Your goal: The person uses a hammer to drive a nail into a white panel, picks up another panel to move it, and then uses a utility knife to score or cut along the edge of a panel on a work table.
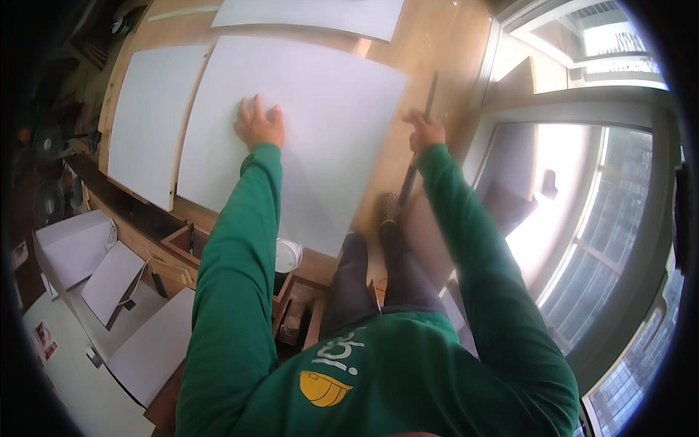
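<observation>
My left hand (pixel 260 125) rests on a large white board (pixel 320 146), its fingers apart and slightly bent, pressing on the surface with nothing in them. Past the board's right edge, my right hand (pixel 427 134) is closed around a long, thin dark bar (pixel 408 186). The bar sticks out above and below the fist, over the wooden tabletop (pixel 455 51). Some of the right fingers are smeared, and what the bar is exactly I cannot tell.
Other white boards lie to the left (pixel 149 116) and at the far side (pixel 313 13). Below the near edge are a white bucket (pixel 288 255) and a wooden compartment box (pixel 318 291). Boards lean at the lower left (pixel 113 280). A window (pixel 597 218) stands on the right.
</observation>
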### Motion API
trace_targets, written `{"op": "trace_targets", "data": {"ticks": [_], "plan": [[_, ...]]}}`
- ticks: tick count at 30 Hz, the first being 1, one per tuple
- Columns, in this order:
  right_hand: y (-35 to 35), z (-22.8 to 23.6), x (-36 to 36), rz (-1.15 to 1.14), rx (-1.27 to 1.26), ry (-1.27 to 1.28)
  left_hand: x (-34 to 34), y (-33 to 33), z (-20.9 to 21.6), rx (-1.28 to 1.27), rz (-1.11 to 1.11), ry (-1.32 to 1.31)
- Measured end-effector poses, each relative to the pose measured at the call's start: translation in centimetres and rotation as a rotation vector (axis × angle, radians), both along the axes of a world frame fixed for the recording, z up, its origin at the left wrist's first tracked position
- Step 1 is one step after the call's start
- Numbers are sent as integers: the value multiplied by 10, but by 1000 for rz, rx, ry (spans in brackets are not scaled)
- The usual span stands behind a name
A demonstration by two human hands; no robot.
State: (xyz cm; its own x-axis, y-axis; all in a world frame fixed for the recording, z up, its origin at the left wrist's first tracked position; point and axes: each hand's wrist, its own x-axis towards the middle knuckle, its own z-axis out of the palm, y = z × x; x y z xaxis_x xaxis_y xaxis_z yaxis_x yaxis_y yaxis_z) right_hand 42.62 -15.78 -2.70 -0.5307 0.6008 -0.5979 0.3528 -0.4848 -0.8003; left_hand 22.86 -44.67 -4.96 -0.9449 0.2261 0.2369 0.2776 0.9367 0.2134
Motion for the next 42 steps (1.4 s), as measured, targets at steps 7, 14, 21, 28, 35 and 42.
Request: {"op": "trace_targets", "data": {"ticks": [7, 14, 21, 28, 35, 42], "plan": [[44, -16, -50, 29, -232, 58, 3, 15, -5, -111, 57, -109], [48, -30, -53, -2, -332, 138, 4, 16, -4, -114, 35, -78], [56, -20, -48, 68, -73, -2, 5, 23, 0, -86, 23, -86], [43, -36, 26, 278, 481, -33, 7, 19, -1, -90, 2, -51], [55, -21, 28, 471, 798, 56, 4, 17, -6, -78, 2, -46], [56, -24, 35, 524, 912, 55, 4, 17, -6, -74, 8, -52]]}}
